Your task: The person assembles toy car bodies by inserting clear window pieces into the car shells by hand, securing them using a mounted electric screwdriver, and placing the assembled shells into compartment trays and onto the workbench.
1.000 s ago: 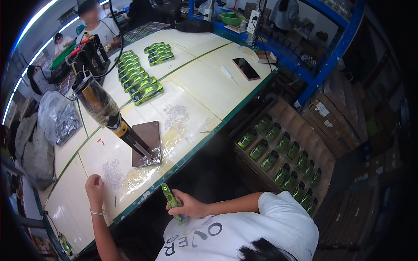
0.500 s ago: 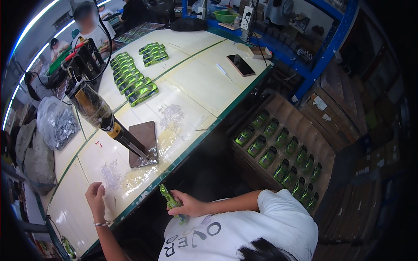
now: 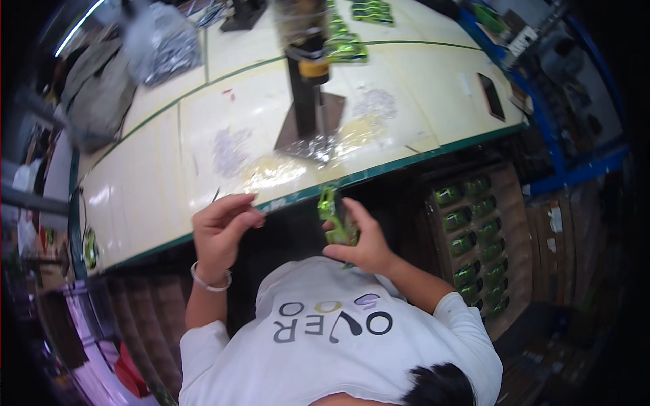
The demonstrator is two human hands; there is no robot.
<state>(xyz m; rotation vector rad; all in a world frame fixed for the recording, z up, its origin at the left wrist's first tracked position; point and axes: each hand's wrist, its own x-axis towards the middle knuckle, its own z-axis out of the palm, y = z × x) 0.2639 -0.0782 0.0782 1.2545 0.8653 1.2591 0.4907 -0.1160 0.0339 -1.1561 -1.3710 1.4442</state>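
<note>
Turning left and down since the earlier frame, the head view now sets the upright power driver with a yellow-and-black collar (image 3: 314, 69) at 12 o'clock from the piece in hand, a glossy green-and-black toy car (image 3: 328, 206). Car location: at the near edge of the white tabletop with a green border (image 3: 145, 203); contact with that border cannot be told. Right hand (image 3: 369, 240): thumb and fingers clamped on the car, as in the earlier frame. Left hand (image 3: 220, 230): drawn back from beside the loose heap of small clear pieces (image 3: 232, 150) to the table's edge, near 9 o'clock from the car, fingertips toward it. Its fingers are half curled; cannot tell whether they meet or pinch anything small. Judgement: work appears to centre on the car between the hands, clear of the driver. Heap sits at 10 o'clock, a second clear heap (image 3: 376, 103) at 1 o'clock, the flat brown plate (image 3: 290, 130) below the driver. Brown tray of similar cars (image 3: 518, 230) stands near 3 o'clock. New in view: a ridged brown panel (image 3: 145, 318) at 8 o'clock.
</note>
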